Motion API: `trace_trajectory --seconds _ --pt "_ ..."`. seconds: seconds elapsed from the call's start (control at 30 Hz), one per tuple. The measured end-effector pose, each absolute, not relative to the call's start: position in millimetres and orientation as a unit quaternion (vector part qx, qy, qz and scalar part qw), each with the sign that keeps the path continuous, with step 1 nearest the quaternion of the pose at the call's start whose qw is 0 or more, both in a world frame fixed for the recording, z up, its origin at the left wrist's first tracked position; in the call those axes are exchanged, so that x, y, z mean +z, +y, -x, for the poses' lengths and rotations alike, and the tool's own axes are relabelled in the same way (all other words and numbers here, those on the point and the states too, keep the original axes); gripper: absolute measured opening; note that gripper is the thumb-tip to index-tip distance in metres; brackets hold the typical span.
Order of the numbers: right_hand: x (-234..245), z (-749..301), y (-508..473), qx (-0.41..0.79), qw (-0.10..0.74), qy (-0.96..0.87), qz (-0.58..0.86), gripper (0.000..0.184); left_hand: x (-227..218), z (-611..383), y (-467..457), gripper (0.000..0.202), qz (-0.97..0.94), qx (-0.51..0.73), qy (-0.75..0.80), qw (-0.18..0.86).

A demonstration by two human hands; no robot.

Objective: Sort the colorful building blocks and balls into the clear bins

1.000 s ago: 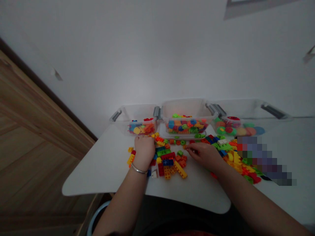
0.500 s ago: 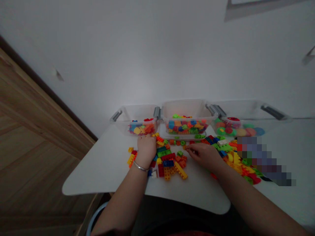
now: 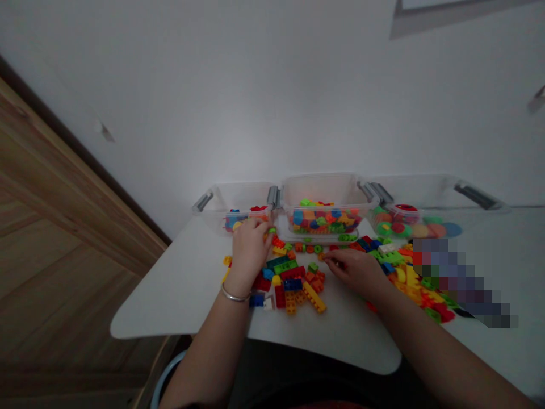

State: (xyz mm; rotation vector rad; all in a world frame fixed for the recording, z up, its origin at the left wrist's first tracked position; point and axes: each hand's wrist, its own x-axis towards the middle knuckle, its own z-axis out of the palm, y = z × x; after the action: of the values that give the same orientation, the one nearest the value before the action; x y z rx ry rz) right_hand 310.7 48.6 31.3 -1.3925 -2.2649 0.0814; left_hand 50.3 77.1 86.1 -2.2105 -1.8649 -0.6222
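Observation:
My left hand [image 3: 251, 250] reaches forward with curled fingers over the front rim of a clear plastic bin [image 3: 238, 196], which holds mixed coloured bricks. A small green piece [image 3: 271, 230] sits by the left fingertips, but I cannot tell whether it is held. My right hand [image 3: 353, 270] rests on the white table [image 3: 170, 301], its fingertips pinched around a small orange brick [image 3: 322, 256]. Between my hands lies a loose pile of plastic building bricks [image 3: 293, 284].
A middle clear bin [image 3: 319, 190] full of bricks and a right clear bin [image 3: 426, 190] with round pieces stand along the wall. More loose bricks [image 3: 409, 278] spread to the right, partly under a pixelated patch [image 3: 460, 278]. Wooden panelling [image 3: 63, 238] lies beyond the table's left edge.
My left hand has moved forward from the pile to the left bin's rim, uncovering bricks beneath it. My right hand has barely moved.

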Motion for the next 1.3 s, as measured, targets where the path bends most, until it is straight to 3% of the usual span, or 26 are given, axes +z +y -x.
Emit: trace_trajectory --seconds 0.13,0.23,0.37,0.57,1.3 --pt "30.5 -311.1 48.4 0.031 0.25 -0.827 0.503 0.025 84.3 -41.6 81.8 0.022 0.652 -0.505 -0.564 0.041" --pt "28.3 -311.0 48.4 0.037 0.242 -0.833 0.497 0.025 87.5 -27.2 91.6 0.025 0.586 -0.584 -0.562 0.004" --pt "26.6 -310.5 48.3 0.041 0.234 -0.843 0.483 0.025 96.5 -2.7 111.7 0.031 0.588 -0.567 -0.575 0.042" --pt "28.2 -310.3 48.2 0.035 0.24 -0.844 0.479 0.024 95.1 16.1 128.4 0.026 0.655 -0.388 -0.64 0.102" --pt "29.4 -310.7 48.2 0.051 0.248 -0.833 0.492 0.025 102.5 -0.7 107.3 0.027 0.694 -0.4 -0.593 0.076"
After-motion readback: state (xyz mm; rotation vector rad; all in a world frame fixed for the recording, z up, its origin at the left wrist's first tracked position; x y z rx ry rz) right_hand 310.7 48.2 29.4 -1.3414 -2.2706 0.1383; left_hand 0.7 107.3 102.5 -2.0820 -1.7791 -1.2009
